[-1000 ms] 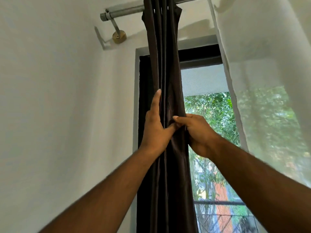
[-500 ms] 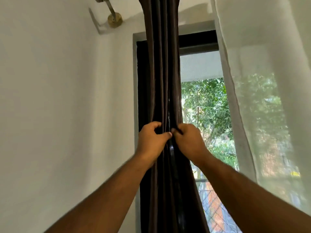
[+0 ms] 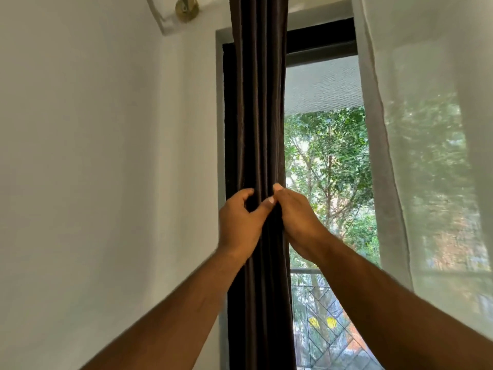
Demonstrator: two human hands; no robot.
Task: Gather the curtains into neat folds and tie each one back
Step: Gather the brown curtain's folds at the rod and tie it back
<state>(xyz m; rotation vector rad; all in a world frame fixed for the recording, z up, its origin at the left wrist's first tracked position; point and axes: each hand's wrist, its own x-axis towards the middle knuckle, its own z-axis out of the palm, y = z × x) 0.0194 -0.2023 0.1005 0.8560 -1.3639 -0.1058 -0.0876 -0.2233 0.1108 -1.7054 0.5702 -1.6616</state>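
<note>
A dark brown curtain (image 3: 257, 108) hangs in narrow vertical folds at the left side of the window, bunched into a tight column. My left hand (image 3: 240, 222) grips its left folds, with the thumb pressing across the front. Touching it from the right, my right hand (image 3: 296, 217) pinches the curtain's right edge, fingertips tucked into the cloth. A sheer white curtain (image 3: 432, 134) hangs loose on the right and covers that part of the window.
A white wall (image 3: 93, 169) fills the left. A brass rod bracket (image 3: 186, 8) is fixed high on the wall. Between the two curtains the black-framed window (image 3: 325, 161) shows trees and a balcony railing outside.
Both hands have slid down the dark curtain while squeezing its folds together. My left hand went from flat and pointing up to closed on the cloth. The view has tilted down, so the rod is gone.
</note>
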